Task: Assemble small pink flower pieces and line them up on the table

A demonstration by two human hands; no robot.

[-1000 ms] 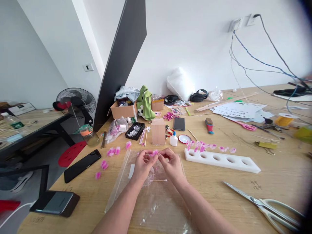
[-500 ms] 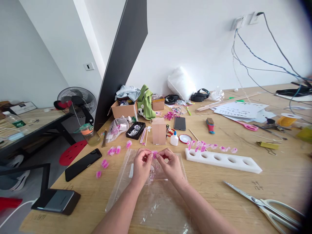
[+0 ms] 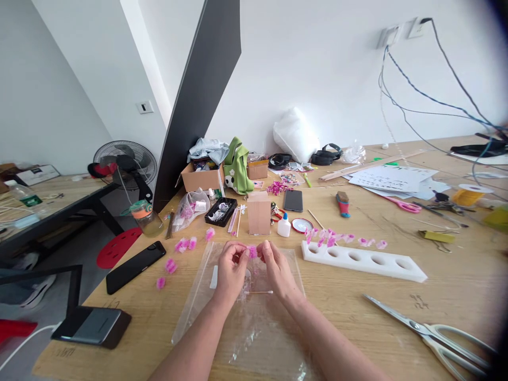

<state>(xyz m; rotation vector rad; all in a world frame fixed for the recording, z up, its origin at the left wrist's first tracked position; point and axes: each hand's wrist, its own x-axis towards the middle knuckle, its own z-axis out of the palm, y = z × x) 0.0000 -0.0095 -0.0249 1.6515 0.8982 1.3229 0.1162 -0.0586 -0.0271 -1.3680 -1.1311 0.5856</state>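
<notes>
My left hand [image 3: 230,270] and my right hand [image 3: 277,270] meet above a clear plastic bag [image 3: 246,317] lying flat on the wooden table [image 3: 397,312]. Both pinch a small pink paper flower [image 3: 251,251] between their fingertips. A thin cotton swab [image 3: 260,292] lies on the bag under my hands. More pink flower pieces [image 3: 183,245] are scattered to the left. Others lie along the back of a white foam block with round holes [image 3: 363,261] to the right.
Large scissors [image 3: 432,333] lie at the front right. A black phone [image 3: 135,259] and a dark device [image 3: 93,327] sit at the left. Behind my hands stand a wooden block [image 3: 258,213], a glue bottle [image 3: 283,226], a red lid [image 3: 301,226] and a black tray [image 3: 220,212].
My hands stay over the bag with the pink flower between them. The right hand's fingers have closed in a little toward the left hand.
</notes>
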